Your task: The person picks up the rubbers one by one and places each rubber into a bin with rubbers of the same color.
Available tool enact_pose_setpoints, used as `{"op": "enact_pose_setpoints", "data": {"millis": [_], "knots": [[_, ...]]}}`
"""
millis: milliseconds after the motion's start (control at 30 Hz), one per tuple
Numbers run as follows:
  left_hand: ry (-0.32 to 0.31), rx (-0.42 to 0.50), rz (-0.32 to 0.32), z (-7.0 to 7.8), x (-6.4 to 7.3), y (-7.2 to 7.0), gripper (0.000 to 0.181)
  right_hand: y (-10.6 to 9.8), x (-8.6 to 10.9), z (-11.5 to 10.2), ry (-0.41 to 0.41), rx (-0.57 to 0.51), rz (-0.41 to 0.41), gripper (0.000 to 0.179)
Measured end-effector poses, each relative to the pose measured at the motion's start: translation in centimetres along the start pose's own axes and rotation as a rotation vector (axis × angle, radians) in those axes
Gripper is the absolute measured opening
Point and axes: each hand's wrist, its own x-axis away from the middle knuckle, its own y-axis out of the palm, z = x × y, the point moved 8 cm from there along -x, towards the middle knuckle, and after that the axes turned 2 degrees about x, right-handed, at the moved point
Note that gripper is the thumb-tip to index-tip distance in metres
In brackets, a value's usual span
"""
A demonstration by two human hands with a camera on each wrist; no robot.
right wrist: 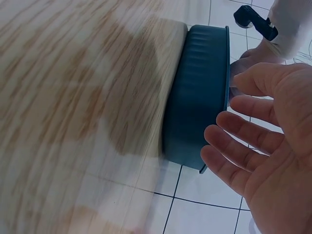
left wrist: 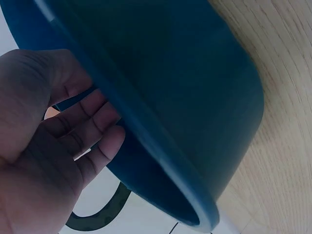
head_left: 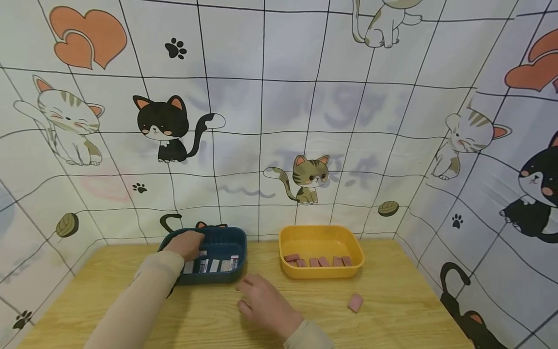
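My left hand [head_left: 186, 245] reaches over the rim into the dark blue bin [head_left: 218, 278]. Its fingers [left wrist: 92, 127] bend inside the bin in the left wrist view; the tips of thumb and forefinger are hidden behind the rim, so what they touch cannot be seen. Small white blocks [head_left: 214, 265], some with printed bands, lie on the bin's floor. Just right of that bin, my right hand [head_left: 269, 307] hovers low over the table with loosely bent fingers [right wrist: 234, 161] and nothing between them.
A yellow bin [head_left: 321, 272] at the right holds several pink blocks [head_left: 323, 261]. One loose pink block [head_left: 355, 303] lies on the wooden table [head_left: 392, 310] in front of it. Behind the table hangs a cat-patterned cloth [head_left: 237, 106], which also covers the sides.
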Motion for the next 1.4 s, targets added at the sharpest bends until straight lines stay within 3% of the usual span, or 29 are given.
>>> {"op": "enact_pose_setpoints", "data": {"millis": [333,667,933,1400], "knots": [[-0.018,0.062,-0.023,-0.1,0.5,-0.3,0.023,0.5,0.8,1.0,0.067,-0.004,-0.034,0.028],[0.023,0.198,-0.020,1.9,2.2,-0.9,0.023,0.2,1.8,2.4,0.157,-0.090,-0.062,0.027],[0.096,0.213,0.049,4.5,4.0,-2.4,0.018,-0.9,2.5,3.2,0.150,-0.102,0.007,0.023],[0.196,0.219,0.232,8.8,7.0,-3.5,0.018,-1.8,4.3,5.3,0.259,-0.147,-0.005,0.024]]}}
